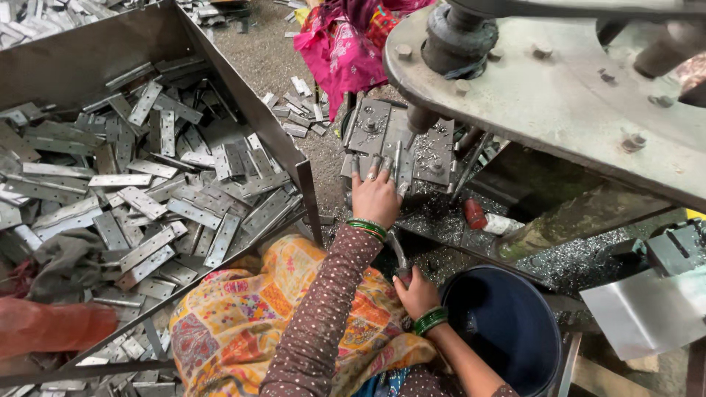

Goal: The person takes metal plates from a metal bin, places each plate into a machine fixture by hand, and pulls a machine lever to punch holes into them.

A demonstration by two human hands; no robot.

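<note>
My left hand reaches forward onto the steel die block of a press machine, its fingertips pressing a narrow metal hinge strip lying there. My right hand is low near my lap, closed around the handle of a thin metal tool that points up toward the die. Both wrists wear green bangles. Above the die hangs the dark round punch of the press.
A big metal bin on the left holds several grey hinge plates. A dark blue bucket stands at lower right. The heavy press head overhangs the top right. Pink cloth lies beyond the die.
</note>
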